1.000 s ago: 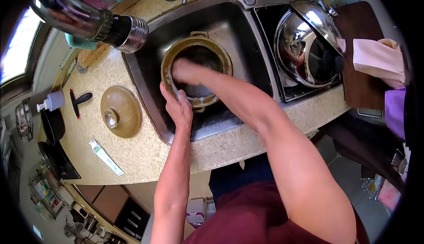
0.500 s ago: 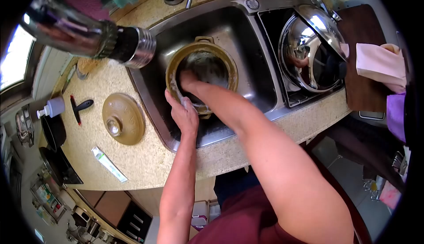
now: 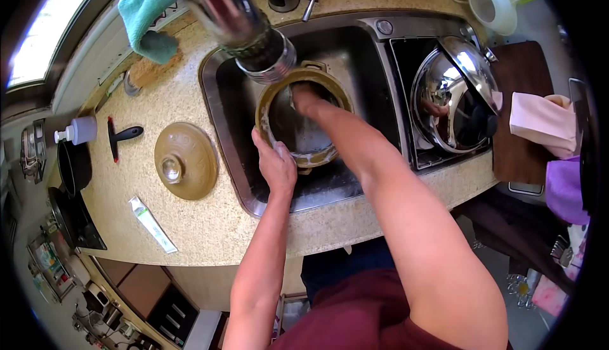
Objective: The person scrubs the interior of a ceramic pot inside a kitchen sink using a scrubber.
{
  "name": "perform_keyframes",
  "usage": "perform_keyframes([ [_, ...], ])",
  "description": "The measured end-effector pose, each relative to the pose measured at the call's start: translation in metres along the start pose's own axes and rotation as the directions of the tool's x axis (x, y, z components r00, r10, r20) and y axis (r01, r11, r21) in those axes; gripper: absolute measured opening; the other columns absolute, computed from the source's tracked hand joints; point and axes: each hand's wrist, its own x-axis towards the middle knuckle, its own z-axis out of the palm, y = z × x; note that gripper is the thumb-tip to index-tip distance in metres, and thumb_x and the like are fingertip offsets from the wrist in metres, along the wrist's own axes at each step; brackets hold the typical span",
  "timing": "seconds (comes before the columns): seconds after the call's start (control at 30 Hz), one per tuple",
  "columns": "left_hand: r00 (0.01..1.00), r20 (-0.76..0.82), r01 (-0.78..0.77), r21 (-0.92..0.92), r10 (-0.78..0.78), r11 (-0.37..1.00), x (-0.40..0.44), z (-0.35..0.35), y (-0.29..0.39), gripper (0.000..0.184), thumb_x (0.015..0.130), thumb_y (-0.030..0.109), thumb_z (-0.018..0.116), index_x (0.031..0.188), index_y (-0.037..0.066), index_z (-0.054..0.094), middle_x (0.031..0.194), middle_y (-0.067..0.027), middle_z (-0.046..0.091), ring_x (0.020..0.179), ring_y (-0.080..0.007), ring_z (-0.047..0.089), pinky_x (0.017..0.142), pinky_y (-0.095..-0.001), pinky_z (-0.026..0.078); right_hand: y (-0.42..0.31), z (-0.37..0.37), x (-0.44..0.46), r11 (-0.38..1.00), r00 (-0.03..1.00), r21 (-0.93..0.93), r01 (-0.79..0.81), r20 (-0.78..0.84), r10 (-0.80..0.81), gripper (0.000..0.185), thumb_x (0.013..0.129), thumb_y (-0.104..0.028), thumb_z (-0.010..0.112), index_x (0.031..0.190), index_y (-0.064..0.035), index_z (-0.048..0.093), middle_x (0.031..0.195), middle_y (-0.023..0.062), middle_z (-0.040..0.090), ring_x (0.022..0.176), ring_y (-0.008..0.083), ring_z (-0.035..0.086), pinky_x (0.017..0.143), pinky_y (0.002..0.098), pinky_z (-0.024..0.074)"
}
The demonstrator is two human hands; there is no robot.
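A brown clay pot (image 3: 262, 112) with side handles sits in the left basin of the steel sink (image 3: 374, 64), soap suds round its rim and inside. My left hand (image 3: 277, 167) grips the near left side of the pot from outside, with foam on the fingers. Inside the pot, my right hand (image 3: 306, 98) presses against the far left wall. Its fingers are curled and mostly hidden; something pale shows beside them, but I cannot make out what. The pot's matching lid (image 3: 186, 161) lies knob up on the counter to the left.
The chrome faucet head (image 3: 269, 58) hangs over the pot's far left side. Shiny metal cookware (image 3: 438, 99) fills the rack at right, beside a brown board (image 3: 523, 109). On the left counter are a white tube (image 3: 152, 224) and a black-handled scraper (image 3: 124, 134).
My right hand has moved along the pot's inside toward the far wall. My left hand still grips the near left side. The camera view has shifted, bringing the teal towel into fuller view.
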Motion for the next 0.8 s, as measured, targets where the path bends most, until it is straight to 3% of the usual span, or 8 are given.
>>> perform_keyframes([
  [0.1,1.0,-0.017,-0.013,0.01,0.014,1.0,0.004,0.002,0.001,0.064,0.092,0.008,0.05,0.148,-0.001,0.021,0.13,-0.0322,0.053,0.111,-0.0476,0.057,0.092,-0.0469,0.045,-0.001,0.011,-0.001,0.993,0.997,-0.117,0.016,-0.072,-0.025,0.031,0.091,-0.017,0.047,0.102,0.0009,0.07,0.101,0.0209,0.071,0.085,0.0319,0.07,0.075,0.0443,0.0553],
  [0.23,1.0,0.019,-0.01,0.005,0.01,1.0,-0.001,-0.003,0.0,0.064,0.092,0.009,0.05,0.148,-0.001,0.022,0.134,-0.0312,0.05,0.114,-0.0471,0.055,0.094,-0.047,0.045,0.015,-0.005,0.03,0.713,0.909,0.585,-0.387,0.111,0.402,0.042,0.097,-0.028,0.04,0.115,-0.0006,0.067,0.124,0.0237,0.062,0.119,0.0353,0.059,0.099,0.043,0.0451],
  [0.3,1.0,0.004,0.009,0.021,-0.009,1.0,0.0,0.0,-0.001,0.065,0.092,0.009,0.051,0.149,0.0,0.022,0.137,-0.0308,0.048,0.117,-0.0475,0.053,0.095,-0.0476,0.045,0.0,-0.039,0.016,0.668,0.812,0.598,-0.442,-0.05,0.581,0.044,0.098,-0.031,0.042,0.113,-0.001,0.069,0.128,0.0214,0.061,0.118,0.0354,0.06,0.1,0.0444,0.0448],
  [0.47,0.999,0.032,0.023,0.03,-0.024,0.999,0.002,-0.002,0.0,0.066,0.091,0.008,0.051,0.149,0.001,0.021,0.138,-0.0299,0.047,0.117,-0.0476,0.053,0.094,-0.0482,0.045,-0.046,0.038,-0.014,0.964,0.789,-0.019,-0.266,-0.578,0.206,0.045,0.098,-0.029,0.038,0.119,-0.0008,0.066,0.124,0.0224,0.063,0.114,0.0317,0.063,0.102,0.0414,0.0454],
  [0.53,0.999,-0.005,-0.04,0.018,0.04,0.999,0.001,0.0,-0.004,0.066,0.091,0.008,0.051,0.149,0.0,0.021,0.138,-0.03,0.046,0.117,-0.0478,0.053,0.095,-0.048,0.045,-0.005,-0.009,0.028,0.942,0.955,0.166,-0.291,-0.002,0.295,0.035,0.093,-0.021,0.045,0.101,-0.0026,0.073,0.112,0.0266,0.066,0.107,0.0325,0.066,0.094,0.0434,0.0508],
  [0.6,1.0,0.004,-0.01,0.025,0.01,1.0,0.0,-0.002,0.0,0.066,0.091,0.008,0.051,0.148,0.0,0.021,0.139,-0.03,0.046,0.118,-0.0474,0.052,0.096,-0.0477,0.044,0.02,0.023,0.038,0.498,0.892,0.768,-0.403,0.206,0.403,0.029,0.09,-0.016,0.048,0.093,-0.0021,0.074,0.107,0.0252,0.068,0.1,0.034,0.067,0.087,0.0427,0.0537],
  [0.67,1.0,-0.004,0.007,0.006,-0.007,1.0,0.004,-0.001,0.007,0.065,0.091,0.008,0.051,0.148,0.0,0.021,0.14,-0.03,0.045,0.119,-0.0471,0.051,0.097,-0.0474,0.044,-0.011,0.018,0.01,0.973,0.983,0.227,-0.047,-0.161,0.085,0.025,0.09,-0.015,0.051,0.091,-0.0017,0.073,0.099,0.0232,0.07,0.09,0.0328,0.069,0.077,0.0415,0.0561],
  [0.8,0.999,0.0,-0.043,0.004,0.043,0.999,0.001,-0.002,-0.003,0.065,0.091,0.007,0.051,0.148,-0.002,0.022,0.141,-0.0294,0.045,0.124,-0.0453,0.049,0.101,-0.0463,0.042,-0.01,0.002,0.021,0.99,0.992,-0.088,-0.112,-0.065,0.107,0.021,0.087,-0.007,0.052,0.087,-0.0033,0.072,0.096,0.0223,0.069,0.086,0.032,0.068,0.072,0.04,0.0559],
])
